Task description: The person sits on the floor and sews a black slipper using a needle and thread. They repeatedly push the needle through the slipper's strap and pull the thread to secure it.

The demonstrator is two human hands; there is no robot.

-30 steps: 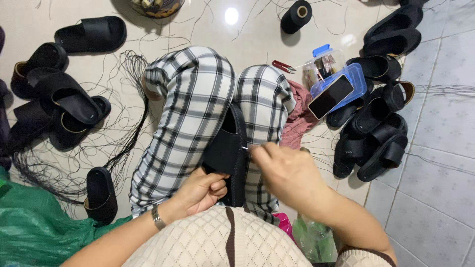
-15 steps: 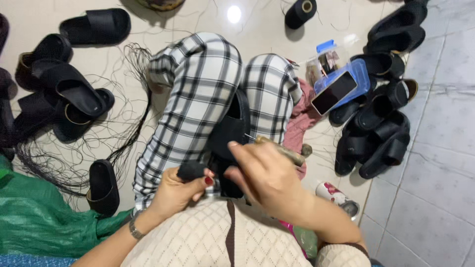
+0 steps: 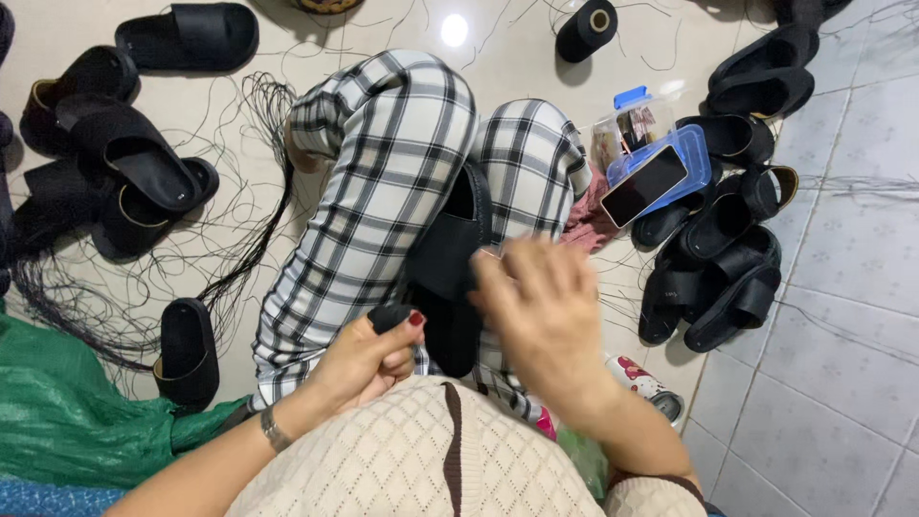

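Black slipper (image 3: 450,263), frame centre, lies between my knees: my left hand (image 3: 369,359) closes its fingers round the heel to steady it, while my blurred right hand (image 3: 541,321) works above, its grip unreadable.

A person sits on the tiled floor (image 3: 842,287) in checked trousers with a black sandal (image 3: 450,258) lying between the knees. The left hand (image 3: 369,359) grips the near end of the sandal, thumb on top. The right hand (image 3: 536,306) is blurred, fingers spread over the sandal's right edge. More black sandals (image 3: 718,278) lie heaped to the right, beside a phone (image 3: 644,185) on a blue box. A thread spool (image 3: 586,29) stands beyond the knees.
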